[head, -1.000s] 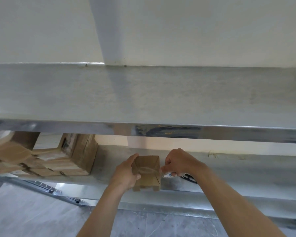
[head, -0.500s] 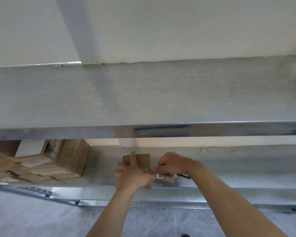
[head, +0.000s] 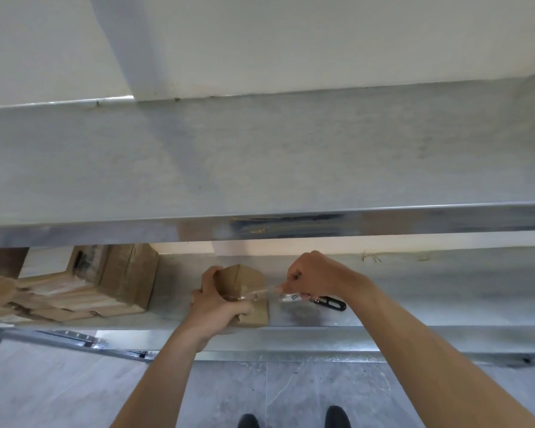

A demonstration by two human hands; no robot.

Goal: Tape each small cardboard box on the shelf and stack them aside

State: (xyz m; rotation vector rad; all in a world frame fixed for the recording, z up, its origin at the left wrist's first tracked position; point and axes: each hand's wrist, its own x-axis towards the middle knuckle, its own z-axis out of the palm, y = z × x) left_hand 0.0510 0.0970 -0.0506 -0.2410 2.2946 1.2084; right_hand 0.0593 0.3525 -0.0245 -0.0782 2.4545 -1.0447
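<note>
A small brown cardboard box (head: 244, 279) sits on the lower metal shelf (head: 414, 304), tilted with one corner up. My left hand (head: 217, 301) grips the box from its left and front side, thumb over the top. My right hand (head: 312, 273) is curled around a roll of clear tape (head: 288, 296), just right of the box. A strip of clear tape (head: 254, 293) stretches from the roll onto the box's top.
A stack of taped cardboard boxes (head: 84, 288) fills the shelf's left end. Small black scissors (head: 331, 304) lie on the shelf behind my right wrist. The upper shelf (head: 260, 168) overhangs closely. My shoes (head: 294, 420) show on the grey floor below.
My left hand slid from covering the box's top to gripping its left side. My right hand pulled the tape roll to the right, drawing out a strip. The box tilted.
</note>
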